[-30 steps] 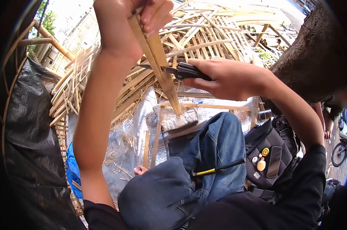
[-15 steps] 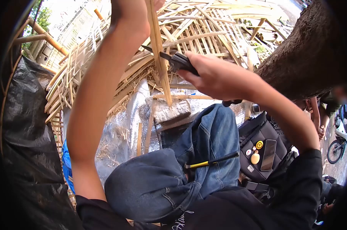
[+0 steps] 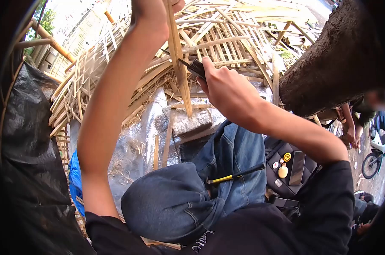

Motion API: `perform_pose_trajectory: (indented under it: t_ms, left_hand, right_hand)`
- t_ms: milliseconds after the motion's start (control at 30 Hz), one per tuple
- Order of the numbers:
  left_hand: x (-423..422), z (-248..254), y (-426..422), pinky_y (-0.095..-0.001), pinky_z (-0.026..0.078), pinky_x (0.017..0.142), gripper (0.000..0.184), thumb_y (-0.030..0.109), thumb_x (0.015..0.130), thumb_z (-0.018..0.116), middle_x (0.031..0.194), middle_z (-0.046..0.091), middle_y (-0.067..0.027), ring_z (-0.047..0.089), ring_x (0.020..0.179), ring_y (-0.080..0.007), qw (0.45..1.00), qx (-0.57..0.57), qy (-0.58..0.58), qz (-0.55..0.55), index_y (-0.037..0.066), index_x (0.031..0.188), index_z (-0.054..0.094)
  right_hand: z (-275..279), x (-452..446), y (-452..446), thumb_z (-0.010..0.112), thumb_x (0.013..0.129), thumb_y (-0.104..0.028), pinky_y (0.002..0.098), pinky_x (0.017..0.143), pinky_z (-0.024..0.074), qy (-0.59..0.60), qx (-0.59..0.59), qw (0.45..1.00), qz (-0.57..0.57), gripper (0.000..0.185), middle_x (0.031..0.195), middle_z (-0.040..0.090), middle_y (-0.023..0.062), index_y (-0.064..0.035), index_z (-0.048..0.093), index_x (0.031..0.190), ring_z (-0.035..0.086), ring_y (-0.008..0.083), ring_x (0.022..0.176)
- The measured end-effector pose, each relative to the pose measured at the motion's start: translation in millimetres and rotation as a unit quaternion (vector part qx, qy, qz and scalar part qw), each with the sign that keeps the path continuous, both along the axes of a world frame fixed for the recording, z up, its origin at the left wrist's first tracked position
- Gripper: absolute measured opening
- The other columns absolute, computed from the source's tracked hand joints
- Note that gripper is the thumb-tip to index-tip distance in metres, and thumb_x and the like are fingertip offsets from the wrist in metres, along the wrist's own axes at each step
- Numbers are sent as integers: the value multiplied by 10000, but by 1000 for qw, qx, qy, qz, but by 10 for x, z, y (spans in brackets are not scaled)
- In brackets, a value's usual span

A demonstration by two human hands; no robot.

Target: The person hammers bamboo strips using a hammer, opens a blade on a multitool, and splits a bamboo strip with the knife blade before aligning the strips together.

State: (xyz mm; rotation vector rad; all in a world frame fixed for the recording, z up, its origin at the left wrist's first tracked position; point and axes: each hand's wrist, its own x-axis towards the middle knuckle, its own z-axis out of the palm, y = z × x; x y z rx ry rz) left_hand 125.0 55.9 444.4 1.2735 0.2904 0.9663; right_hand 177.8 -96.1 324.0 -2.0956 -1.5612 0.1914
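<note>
At the top edge, my left hand (image 3: 158, 9) is closed round the upper part of a split bamboo strip (image 3: 179, 68), partly out of view. The strip stands nearly upright, its lower tip at a pale block (image 3: 193, 122) on the ground. My right hand (image 3: 228, 87) grips the black handle of a knife (image 3: 197, 68). Its dark blade crosses the strip at about mid-length, touching it or very close; I cannot tell how deep it sits. A yellow-and-black tool (image 3: 236, 174), perhaps a cutter, lies across my jeans.
Ahead lies a large heap of bamboo strips and lattice (image 3: 224, 36). A tree trunk (image 3: 324, 59) leans in at right. Beside my leg, a black bag (image 3: 277, 148) carries a phone (image 3: 297, 168). Black sheeting (image 3: 31, 148) hangs at left. Another person's hands (image 3: 352, 138) and a motorbike (image 3: 375, 153) are farther right.
My right wrist has turned and dropped a little, and the knife handle has shifted slightly left and tilted. My left hand and the strip have barely moved.
</note>
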Motion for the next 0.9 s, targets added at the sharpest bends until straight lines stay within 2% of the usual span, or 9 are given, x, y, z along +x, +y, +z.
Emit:
perform_pose_trajectory:
  t_ms: [100, 167, 233, 333, 500, 567, 700, 767, 900]
  left_hand:
    - [-84, -5, 55, -274, 237, 422, 610, 635, 915, 541, 439, 309, 47, 282, 388, -115, 999, 39, -12, -1, 109, 607, 507]
    - [-134, 54, 82, -281, 249, 429, 630, 634, 920, 529, 435, 307, 33, 292, 391, -128, 987, -46, -24, -150, 87, 608, 518]
    - [-161, 39, 106, -285, 271, 414, 602, 570, 970, 519, 430, 347, 9, 323, 379, -139, 981, -43, 2, -188, 78, 624, 541]
    - [-136, -56, 176, -290, 322, 377, 535, 429, 1043, 506, 432, 437, -39, 401, 360, -149, 967, 37, 37, -250, 90, 633, 566]
    - [36, -150, 250, -270, 225, 348, 629, 496, 1095, 371, 424, 390, 31, 328, 341, -76, 955, 228, -20, -190, 160, 569, 454]
    - [22, -238, 394, -246, 247, 351, 659, 534, 1098, 301, 427, 375, 38, 338, 346, -74, 934, 206, -89, -279, 171, 571, 455]
    - [-27, -336, 329, -278, 357, 380, 749, 573, 1088, 190, 422, 378, 33, 353, 344, -88, 955, 256, -48, -139, 162, 536, 485]
    - [-9, -350, 407, -262, 239, 357, 731, 543, 1098, 177, 415, 306, 66, 231, 343, -65, 932, 358, -43, -28, 188, 502, 407]
    - [-13, -395, 470, -266, 169, 333, 677, 497, 1111, 173, 434, 277, 86, 209, 360, -63, 949, 294, -97, -62, 216, 527, 366]
  right_hand:
    - [45, 96, 11, 537, 1035, -213, 526, 645, 543, -28, -4, 999, 22, 287, 749, 668, 265, 69, 499, 1079, 685, 444, 702]
    - [157, 252, 63, 543, 1039, -247, 471, 678, 555, -6, -38, 992, 123, 292, 762, 672, 206, 44, 518, 1054, 697, 354, 730]
    - [61, 502, 182, 550, 1040, -231, 377, 667, 515, 205, -101, 945, 234, 211, 827, 635, 82, -22, 524, 1022, 635, 154, 764]
    - [-134, 478, 146, 580, 1041, -263, 323, 638, 467, 259, -60, 931, 251, 228, 762, 519, -9, -47, 509, 1018, 530, 113, 690]
    - [92, 383, 223, 562, 1050, -430, 325, 608, 418, 185, -86, 948, 243, 399, 715, 492, -12, -46, 534, 948, 481, 114, 657]
    - [63, 426, 303, 554, 1032, -529, 314, 573, 415, 133, -83, 955, 253, 494, 691, 498, -7, -47, 542, 922, 489, 116, 618]
    - [123, 529, 428, 582, 988, -603, 274, 472, 408, 163, -170, 950, 207, 560, 632, 507, -37, -58, 560, 865, 513, 87, 538]
    - [99, 573, 501, 596, 984, -595, 269, 469, 400, 151, -156, 950, 224, 546, 619, 504, -37, -67, 567, 848, 507, 83, 528]
    - [133, 435, 546, 616, 1004, -501, 376, 557, 394, 39, -59, 977, 201, 516, 621, 526, 46, 2, 601, 889, 496, 171, 576]
